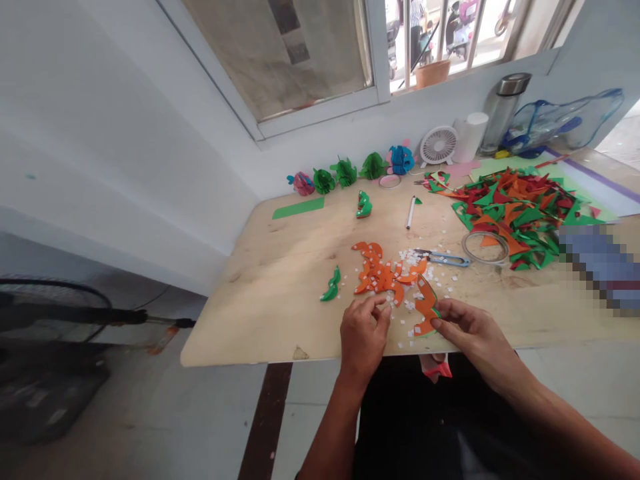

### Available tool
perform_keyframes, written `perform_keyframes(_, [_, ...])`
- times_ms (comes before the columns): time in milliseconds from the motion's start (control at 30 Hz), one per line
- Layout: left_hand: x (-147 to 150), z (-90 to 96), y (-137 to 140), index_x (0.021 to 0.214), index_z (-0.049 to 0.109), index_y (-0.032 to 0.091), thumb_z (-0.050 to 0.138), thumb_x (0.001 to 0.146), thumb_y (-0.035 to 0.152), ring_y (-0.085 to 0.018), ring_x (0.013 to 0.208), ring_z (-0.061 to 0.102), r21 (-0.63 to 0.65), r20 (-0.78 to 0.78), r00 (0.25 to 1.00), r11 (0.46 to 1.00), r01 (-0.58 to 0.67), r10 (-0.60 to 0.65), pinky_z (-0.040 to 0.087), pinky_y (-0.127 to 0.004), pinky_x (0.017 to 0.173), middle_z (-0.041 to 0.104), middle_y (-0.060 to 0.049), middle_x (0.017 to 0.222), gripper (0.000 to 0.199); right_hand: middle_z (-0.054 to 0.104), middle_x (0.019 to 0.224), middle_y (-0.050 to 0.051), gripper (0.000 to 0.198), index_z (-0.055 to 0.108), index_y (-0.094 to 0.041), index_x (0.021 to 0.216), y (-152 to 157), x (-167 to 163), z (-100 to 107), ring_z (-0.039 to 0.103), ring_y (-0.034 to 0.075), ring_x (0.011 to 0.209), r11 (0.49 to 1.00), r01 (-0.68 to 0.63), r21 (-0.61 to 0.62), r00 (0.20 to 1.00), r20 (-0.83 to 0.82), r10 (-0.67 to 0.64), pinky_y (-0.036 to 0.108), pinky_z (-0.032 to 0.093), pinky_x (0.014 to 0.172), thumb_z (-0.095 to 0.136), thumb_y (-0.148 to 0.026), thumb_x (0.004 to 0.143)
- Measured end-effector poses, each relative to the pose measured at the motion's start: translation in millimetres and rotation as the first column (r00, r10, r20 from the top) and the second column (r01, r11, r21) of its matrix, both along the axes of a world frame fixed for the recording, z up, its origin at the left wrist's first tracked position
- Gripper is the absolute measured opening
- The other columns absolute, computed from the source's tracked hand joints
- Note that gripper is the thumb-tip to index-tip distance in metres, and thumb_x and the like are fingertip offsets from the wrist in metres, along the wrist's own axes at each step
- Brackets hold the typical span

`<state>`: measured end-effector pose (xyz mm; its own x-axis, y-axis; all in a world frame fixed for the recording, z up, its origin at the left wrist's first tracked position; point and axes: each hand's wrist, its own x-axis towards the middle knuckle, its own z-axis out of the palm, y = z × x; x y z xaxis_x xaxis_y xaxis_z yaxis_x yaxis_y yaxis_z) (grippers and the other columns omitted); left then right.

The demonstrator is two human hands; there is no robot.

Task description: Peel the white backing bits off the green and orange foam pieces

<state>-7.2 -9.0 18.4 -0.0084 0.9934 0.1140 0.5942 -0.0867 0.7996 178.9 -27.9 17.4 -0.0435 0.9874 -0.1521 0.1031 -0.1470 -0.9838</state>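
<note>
My right hand (467, 333) pinches an orange paper cutout (426, 303) by its right edge, thumb on top. The cutout has wavy edges, small white squares stuck on it, and green paper showing behind. My left hand (363, 333) is just left of it over the table's front part, thumb and index finger brought together; whatever is between the tips is too small to tell. Beyond that hand lies a pile of orange wavy cutouts (383, 275) dotted with white squares. Loose white squares (407, 305) are scattered around. A green wavy cutout (331, 285) lies to the left.
Blue thread snips (445, 259), a tape roll (485, 248) and a heap of paper scraps (520, 207) lie right. Farther back are a pen (411, 212), green folded pieces (364, 205), paper ornaments (345, 172), a fan (439, 145) and a bottle (505, 113). The table edge (240, 364) is near.
</note>
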Motion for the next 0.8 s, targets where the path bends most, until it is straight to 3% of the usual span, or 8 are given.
perform_keyframes(100, [10, 3.3, 7, 0.095, 0.07, 0.016, 0.062, 0.08, 0.032, -0.018, 0.08, 0.062, -0.142, 0.292, 0.956, 0.989, 0.045, -0.002, 0.047, -0.034, 0.076, 0.071, -0.008, 0.09, 0.023, 0.069, 0.069, 0.005, 0.038, 0.069, -0.017, 0.081, 1, -1, -1, 0.063, 0.02, 0.063, 1.0, -0.01, -0.016, 1.0, 0.008, 0.01, 0.03, 0.051, 0.057, 0.067, -0.055, 0.073])
perform_keyframes(200, [25, 7.0, 17, 0.103, 0.066, 0.015, 0.069, 0.074, 0.031, -0.016, 0.08, 0.064, -0.252, 0.655, 0.756, 0.95, 0.186, 0.026, 0.048, -0.029, 0.075, 0.07, -0.007, 0.091, 0.034, 0.07, 0.075, 0.006, 0.04, 0.069, -0.017, 0.083, 1, -2, -4, 0.064, 0.021, 0.067, 1.0, -0.006, -0.006, 1.0, 0.012, 0.006, 0.031, 0.052, 0.061, 0.068, -0.056, 0.072])
perform_keyframes(267, [34, 8.8, 22, 0.104, 0.065, 0.015, 0.073, 0.069, 0.027, -0.014, 0.078, 0.064, -0.281, 0.775, 0.627, 0.931, 0.233, 0.077, 0.047, -0.027, 0.075, 0.07, -0.005, 0.086, 0.038, 0.069, 0.075, 0.006, 0.039, 0.069, -0.017, 0.083, 1, -2, -6, 0.064, 0.021, 0.068, 1.0, -0.005, -0.002, 1.0, 0.022, 0.005, 0.031, 0.052, 0.061, 0.068, -0.055, 0.072])
perform_keyframes(367, [41, 10.8, 25, 0.096, 0.066, 0.015, 0.076, 0.061, 0.018, -0.011, 0.069, 0.061, -0.305, 0.839, 0.526, 0.922, 0.24, 0.14, 0.046, -0.024, 0.07, 0.067, -0.001, 0.074, 0.036, 0.069, 0.075, 0.006, 0.037, 0.069, -0.018, 0.085, 0, -1, -7, 0.064, 0.022, 0.069, 1.0, -0.025, -0.015, 0.999, 0.025, 0.025, 0.032, 0.052, 0.061, 0.068, -0.053, 0.073])
perform_keyframes(467, [43, 12.2, 24, 0.089, 0.067, 0.015, 0.075, 0.059, 0.015, -0.01, 0.065, 0.06, -0.304, 0.852, 0.498, 0.928, 0.215, 0.164, 0.046, -0.023, 0.067, 0.065, 0.001, 0.069, 0.031, 0.071, 0.083, 0.008, 0.036, 0.069, -0.018, 0.092, 0, 1, -3, 0.066, 0.025, 0.08, 0.997, -0.073, -0.022, 0.997, -0.002, 0.073, 0.034, 0.054, 0.069, 0.067, -0.05, 0.076])
perform_keyframes(567, [46, 12.4, 19, 0.087, 0.067, 0.015, 0.074, 0.06, 0.017, -0.011, 0.066, 0.06, -0.295, 0.842, 0.517, 0.933, 0.207, 0.151, 0.047, -0.023, 0.067, 0.065, 0.001, 0.071, 0.029, 0.071, 0.093, 0.01, 0.036, 0.068, -0.018, 0.095, 4, 2, 3, 0.065, 0.027, 0.09, 0.997, -0.075, -0.03, 0.995, -0.072, 0.073, 0.036, 0.053, 0.075, 0.065, -0.05, 0.078])
perform_keyframes(800, [56, 9.8, 12, 0.095, 0.066, 0.018, 0.071, 0.065, 0.018, -0.01, 0.071, 0.059, -0.231, 0.803, 0.584, 0.965, 0.121, 0.119, 0.046, -0.022, 0.069, 0.065, 0.0, 0.08, 0.03, 0.066, 0.07, 0.003, 0.036, 0.066, -0.017, 0.077, 14, -1, -5, 0.06, 0.017, 0.064, 0.999, 0.007, -0.031, 0.994, -0.109, -0.011, 0.029, 0.049, 0.061, 0.068, -0.052, 0.075])
